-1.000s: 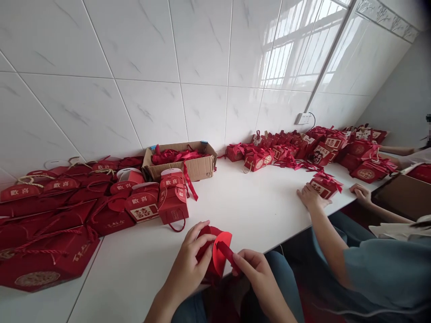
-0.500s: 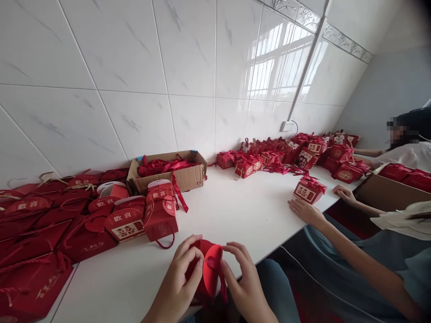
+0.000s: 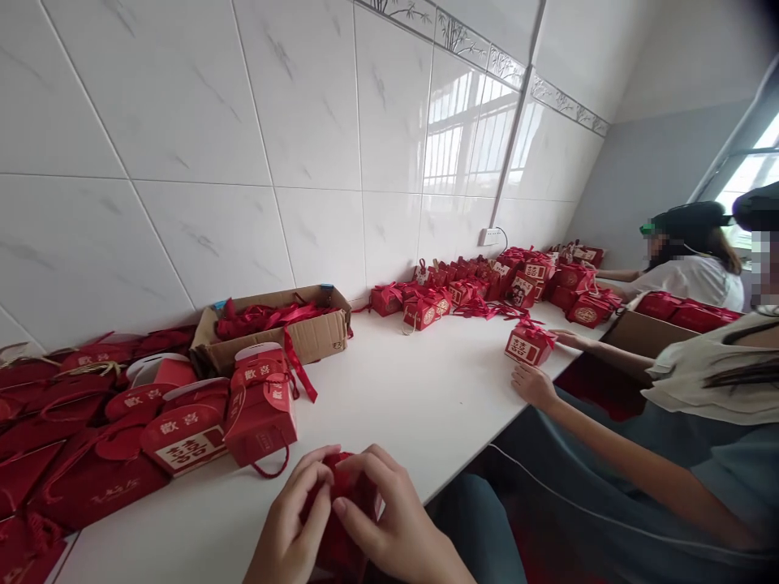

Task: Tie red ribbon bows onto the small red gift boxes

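Near the table's front edge, a red gift box (image 3: 344,539) sits between my two hands, mostly covered by them. My left hand (image 3: 296,507) is closed on its left side, fingers curled at the top. From the right, my right hand (image 3: 386,503) reaches over the top with bent fingers, its thumb close to the left fingertips. What the fingertips pinch at the top is hidden. Just beyond my left hand stands a red box with a cord handle (image 3: 260,410), and behind it is an open cardboard box (image 3: 316,337) with red ribbons (image 3: 268,316).
Many red gift boxes (image 3: 103,462) crowd the left side. More red boxes (image 3: 429,308) line the tiled wall. At right, a co-worker's hand (image 3: 535,385) touches a ribboned box (image 3: 527,345). Another person (image 3: 682,259) sits farther back. A cardboard carton (image 3: 639,332) holds red boxes.
My hands have come closer together over the box top, and the bright red flap is now covered. The view has turned right. The co-worker's far hand has moved to the ribboned box.
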Motion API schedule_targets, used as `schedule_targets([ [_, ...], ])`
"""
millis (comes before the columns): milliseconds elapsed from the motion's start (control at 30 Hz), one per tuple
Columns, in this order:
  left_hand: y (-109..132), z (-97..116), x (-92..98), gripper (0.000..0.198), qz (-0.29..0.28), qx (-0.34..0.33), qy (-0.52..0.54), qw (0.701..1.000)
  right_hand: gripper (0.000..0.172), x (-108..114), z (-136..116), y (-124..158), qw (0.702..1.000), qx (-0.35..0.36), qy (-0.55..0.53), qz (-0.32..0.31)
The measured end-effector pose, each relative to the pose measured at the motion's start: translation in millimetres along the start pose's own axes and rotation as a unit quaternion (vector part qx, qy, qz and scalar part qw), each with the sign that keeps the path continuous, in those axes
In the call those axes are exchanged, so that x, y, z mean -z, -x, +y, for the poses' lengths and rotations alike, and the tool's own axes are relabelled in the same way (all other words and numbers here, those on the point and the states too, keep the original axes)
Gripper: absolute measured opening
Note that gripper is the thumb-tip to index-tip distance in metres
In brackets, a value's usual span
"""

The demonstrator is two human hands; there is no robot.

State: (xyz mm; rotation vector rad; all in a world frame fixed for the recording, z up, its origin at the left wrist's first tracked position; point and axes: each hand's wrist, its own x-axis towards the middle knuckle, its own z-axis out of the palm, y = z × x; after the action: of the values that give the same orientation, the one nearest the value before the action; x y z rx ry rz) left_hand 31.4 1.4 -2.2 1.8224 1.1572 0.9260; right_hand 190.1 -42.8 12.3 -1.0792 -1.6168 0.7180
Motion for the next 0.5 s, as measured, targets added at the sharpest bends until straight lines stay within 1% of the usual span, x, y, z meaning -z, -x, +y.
schedule_targets([
  [67, -2, -1, 0.7, 0.029, 0.019, 0.017, 0.035, 0.999, 0.019, 0, 1, 2, 0.999, -0.008, -0.023, 0.024],
  [133, -4, -1, 1.4, 0.031, 0.042, 0.035, 0.064, 0.996, 0.015, 1, 1, 4, 0.997, -0.034, -0.027, 0.062],
  [200, -5, -1, 1.3, 0.033, 0.060, 0.041, 0.082, 0.994, 0.016, 2, 0, 3, 0.994, -0.059, -0.024, 0.089],
  [233, -5, -1, 0.8, 0.033, 0.064, 0.039, 0.089, 0.993, 0.017, 3, -1, 3, 0.993, -0.064, -0.022, 0.093],
  [333, -5, 1, -1.3, 0.034, 0.058, 0.026, 0.104, 0.993, 0.021, 7, -3, -2, 0.996, -0.059, -0.023, 0.066],
  [400, -4, 1, -2.6, 0.033, 0.061, 0.010, 0.097, 0.993, 0.015, 9, -3, -5, 0.997, -0.062, -0.022, 0.043],
  [433, -4, 0, -3.0, 0.032, 0.070, -0.001, 0.085, 0.994, 0.011, 10, -3, -7, 0.997, -0.066, -0.023, 0.035],
  [500, -4, -4, -2.6, 0.030, 0.098, -0.027, 0.044, 0.994, 0.010, 12, -3, -11, 0.997, -0.069, -0.025, 0.026],
])
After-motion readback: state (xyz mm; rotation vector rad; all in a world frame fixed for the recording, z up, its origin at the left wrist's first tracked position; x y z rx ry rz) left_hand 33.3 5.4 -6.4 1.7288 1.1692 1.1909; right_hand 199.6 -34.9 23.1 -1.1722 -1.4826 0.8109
